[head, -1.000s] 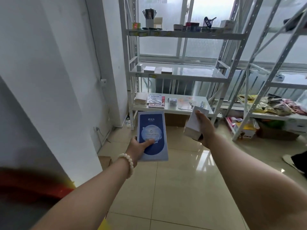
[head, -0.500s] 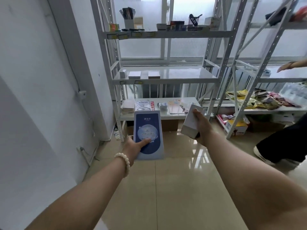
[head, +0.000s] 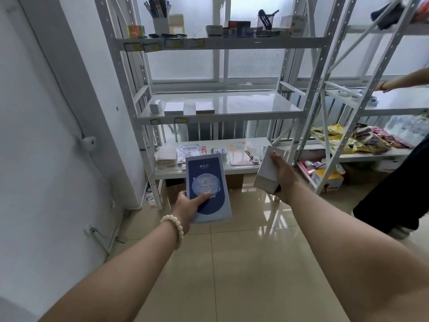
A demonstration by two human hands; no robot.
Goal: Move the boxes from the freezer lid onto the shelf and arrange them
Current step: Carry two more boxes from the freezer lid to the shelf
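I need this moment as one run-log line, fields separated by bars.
left hand: holds blue box | right hand: holds white box | shelf unit: ahead, neither box placed yet

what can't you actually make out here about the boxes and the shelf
Head view only.
Freezer lid: out of frame, so any boxes on it are unseen.
Blue box: print too small to read; left hand fingers beneath it are hidden by the box.
White box: far side covered by the right hand.
Pale boxes on the middle shelf: blurred against it, count unclear.
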